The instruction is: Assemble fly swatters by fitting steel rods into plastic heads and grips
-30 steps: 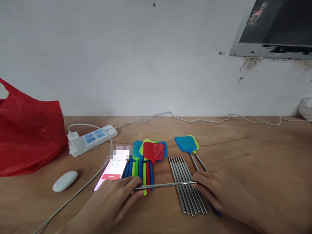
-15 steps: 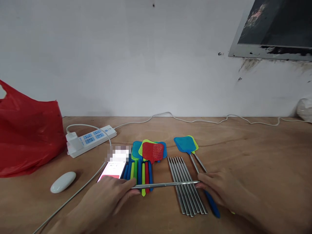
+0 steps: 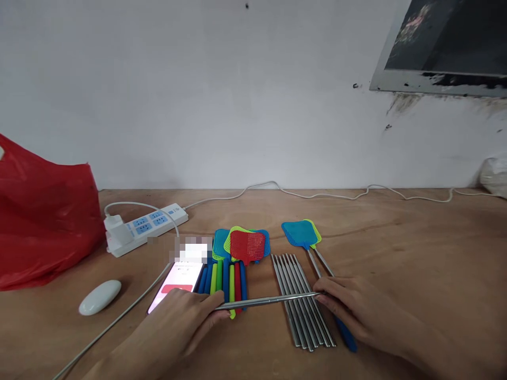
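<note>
My left hand [image 3: 186, 319] and my right hand [image 3: 356, 311] each pinch one end of a thin metal rod [image 3: 269, 301], held level across the table just above the other parts. Under its right half lies a row of several loose metal rods [image 3: 303, 301]. Under its left end lies a bundle of coloured foam handles [image 3: 225, 279], with a stack of mesh swatter heads [image 3: 245, 244], red on top, behind them. Two assembled fly swatters [image 3: 301, 233] lie beside my right hand, their blue grip [image 3: 345, 335] showing below it.
A lit phone [image 3: 178, 282] lies by my left hand. Further left are a white mouse-shaped object [image 3: 100, 297], a white power strip [image 3: 144, 227] with cables, and a red plastic bag [image 3: 43, 216]. The wooden table [image 3: 415, 248] meets a white wall.
Both hands stay on the rod's ends; the rod tilted slightly, its right end a little higher. The view shifted slightly.
</note>
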`<state>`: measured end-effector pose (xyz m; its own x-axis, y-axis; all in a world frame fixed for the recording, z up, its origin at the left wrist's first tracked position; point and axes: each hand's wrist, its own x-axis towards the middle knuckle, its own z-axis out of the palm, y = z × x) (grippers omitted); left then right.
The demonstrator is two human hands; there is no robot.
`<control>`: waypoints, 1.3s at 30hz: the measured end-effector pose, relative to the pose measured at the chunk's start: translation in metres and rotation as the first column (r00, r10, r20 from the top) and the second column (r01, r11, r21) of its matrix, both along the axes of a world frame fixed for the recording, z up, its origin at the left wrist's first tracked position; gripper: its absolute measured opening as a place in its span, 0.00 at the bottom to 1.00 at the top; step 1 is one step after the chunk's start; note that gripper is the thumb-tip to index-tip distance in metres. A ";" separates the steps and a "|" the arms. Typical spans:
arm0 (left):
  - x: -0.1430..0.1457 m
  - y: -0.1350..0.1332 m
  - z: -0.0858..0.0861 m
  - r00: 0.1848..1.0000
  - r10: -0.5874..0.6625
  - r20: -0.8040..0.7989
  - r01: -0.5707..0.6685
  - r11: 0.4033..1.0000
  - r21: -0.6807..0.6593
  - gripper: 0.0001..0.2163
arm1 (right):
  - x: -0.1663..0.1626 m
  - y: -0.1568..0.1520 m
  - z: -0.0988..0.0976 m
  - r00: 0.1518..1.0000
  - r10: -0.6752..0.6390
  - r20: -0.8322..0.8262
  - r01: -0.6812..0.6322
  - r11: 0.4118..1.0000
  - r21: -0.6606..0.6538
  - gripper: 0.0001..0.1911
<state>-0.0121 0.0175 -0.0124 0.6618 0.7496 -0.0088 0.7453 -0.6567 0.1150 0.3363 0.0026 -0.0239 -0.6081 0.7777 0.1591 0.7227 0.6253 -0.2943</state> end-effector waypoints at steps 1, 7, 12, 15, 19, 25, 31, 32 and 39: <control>0.001 -0.001 0.000 1.000 0.006 0.000 -0.006 1.000 -0.008 0.21 | 0.001 0.000 -0.001 1.000 0.005 0.007 -0.005 1.000 0.010 0.12; 0.019 0.000 -0.013 0.997 -0.078 -0.013 0.078 0.997 0.004 0.27 | -0.022 -0.005 -0.008 0.999 0.016 0.048 -0.025 0.982 0.186 0.12; 0.021 0.001 -0.017 0.997 -0.076 -0.011 0.075 0.996 -0.044 0.27 | -0.034 -0.009 -0.006 0.998 0.027 0.051 -0.036 0.980 0.194 0.11; 0.016 -0.001 -0.014 0.998 -0.061 -0.002 0.060 0.996 -0.069 0.26 | -0.029 -0.008 -0.002 0.999 0.026 0.042 -0.030 0.994 0.109 0.10; 0.009 -0.001 -0.012 0.999 -0.017 0.047 0.020 0.997 -0.077 0.24 | -0.016 -0.004 -0.002 0.999 0.043 0.018 -0.044 0.999 0.021 0.13; 0.006 0.000 -0.014 0.997 -0.009 0.079 0.016 0.996 -0.091 0.24 | -0.014 -0.004 0.001 1.000 0.026 0.006 -0.026 0.999 0.031 0.11; 0.009 0.000 -0.011 1.000 -0.025 0.006 0.025 0.994 -0.105 0.28 | -0.017 -0.002 0.001 0.994 0.107 0.032 -0.109 0.990 0.089 0.12; 0.010 -0.001 -0.011 1.000 -0.025 0.004 0.025 0.995 -0.101 0.29 | -0.018 -0.002 0.000 0.992 0.118 0.032 -0.121 0.988 0.100 0.13; 0.026 -0.005 -0.017 0.996 -0.077 0.044 0.081 0.993 -0.090 0.32 | -0.039 -0.009 0.001 0.996 0.084 -0.024 -0.078 0.977 0.196 0.13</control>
<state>0.0137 0.0121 -0.0289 0.7203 0.6921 -0.0468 0.6849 -0.6988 0.2061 0.2977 -0.0063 -0.0228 -0.6599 0.6782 0.3234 0.6593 0.7291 -0.1836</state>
